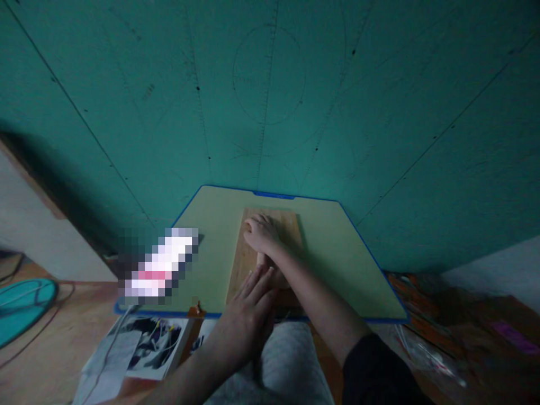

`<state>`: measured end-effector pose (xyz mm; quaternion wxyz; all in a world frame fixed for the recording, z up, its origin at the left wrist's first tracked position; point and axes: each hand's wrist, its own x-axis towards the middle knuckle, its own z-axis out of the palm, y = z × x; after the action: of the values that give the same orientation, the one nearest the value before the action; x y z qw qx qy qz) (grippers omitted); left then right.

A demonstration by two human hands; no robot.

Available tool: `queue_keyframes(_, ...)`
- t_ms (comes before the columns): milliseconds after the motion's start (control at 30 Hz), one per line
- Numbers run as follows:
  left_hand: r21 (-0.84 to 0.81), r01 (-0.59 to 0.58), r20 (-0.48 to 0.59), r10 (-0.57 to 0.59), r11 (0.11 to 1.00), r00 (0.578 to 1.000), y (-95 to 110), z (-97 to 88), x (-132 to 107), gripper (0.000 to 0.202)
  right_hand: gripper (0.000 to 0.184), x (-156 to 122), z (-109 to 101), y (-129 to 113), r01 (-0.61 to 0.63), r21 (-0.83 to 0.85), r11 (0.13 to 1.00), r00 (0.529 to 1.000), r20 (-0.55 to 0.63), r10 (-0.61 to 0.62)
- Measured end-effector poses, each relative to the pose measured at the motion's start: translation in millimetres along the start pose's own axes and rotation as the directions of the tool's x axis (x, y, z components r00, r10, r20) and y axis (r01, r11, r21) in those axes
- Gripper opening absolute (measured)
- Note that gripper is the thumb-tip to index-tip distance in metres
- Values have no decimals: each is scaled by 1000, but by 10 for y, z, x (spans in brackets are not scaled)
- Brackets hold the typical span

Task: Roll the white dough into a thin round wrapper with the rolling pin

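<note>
A wooden board [242, 264] lies on a pale green mat with a blue rim [333, 242]. My right hand [261, 232] rests on the far part of the board with its fingers curled under; what they hold, if anything, is hidden. Its forearm runs back to a black sleeve [375, 371]. My left hand [248, 309] lies flat at the near end of the board, fingers stretched out beside my right wrist, holding nothing. A small pale lump [262, 260] shows under the right wrist.
A blurred white and pink object [160, 264] sits on the mat's left side. Printed papers [139, 340] lie in front of the mat at the left. A teal round thing [21, 306] is at far left, clutter [426, 337] at right. A large teal surface [270, 95] lies behind.
</note>
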<state>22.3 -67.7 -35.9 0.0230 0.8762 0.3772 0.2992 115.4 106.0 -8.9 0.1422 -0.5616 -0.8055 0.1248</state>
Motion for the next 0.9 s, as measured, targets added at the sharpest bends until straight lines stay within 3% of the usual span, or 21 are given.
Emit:
queue_keyframes(100,-61,-66,21,68,996,997,106,76,128,33,39,-71,-40,240,-3,43,999,1000,-13,4)
queue_keyframes(267,-21,-208,88,209,978,974,326,191,322,19,35,-274,-160,628,7,102,995,1000,-20,-5)
queue_keyframes(433,26,-361,78,358,932,931,587,99,380,22,39,-547,-251,739,39,143,989,999,-8,-38)
queue_keyframes(533,-1,-388,117,386,921,915,656,98,319,18,37,-684,-308,694,49,137,989,999,5,-50)
queue_keyframes(667,-32,-351,179,351,936,919,564,235,105,17,43,-760,-357,478,58,-60,997,996,-62,-62)
queue_keyframes(767,-133,-263,45,271,956,961,413,225,-104,12,40,-729,-326,211,51,-177,983,995,-74,-65)
queue_keyframes(900,-233,-213,-80,200,949,977,230,-54,-313,27,29,-623,-217,-137,29,-208,978,996,-82,-47)
